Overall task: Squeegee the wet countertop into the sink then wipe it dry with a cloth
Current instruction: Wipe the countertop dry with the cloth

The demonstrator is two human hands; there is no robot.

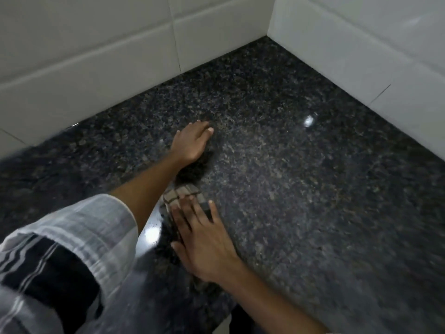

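The dark speckled granite countertop [301, 189] fills the head view. A folded checked cloth [184, 195], beige with dark lines, lies on it near the front middle. My right hand [204, 239] lies flat on the cloth with fingers spread, pressing it down and covering most of it. My left hand [192, 142] reaches farther back, palm down on the bare stone, fingers apart and holding nothing. A white striped sleeve [79, 237] covers my left upper arm. No squeegee or sink is in view.
White tiled walls [96, 63] meet the countertop at the back and on the right, forming a corner [268, 37] at the top. A glossy reflecting patch [151, 233] shows just left of the cloth. The image is blurred by motion.
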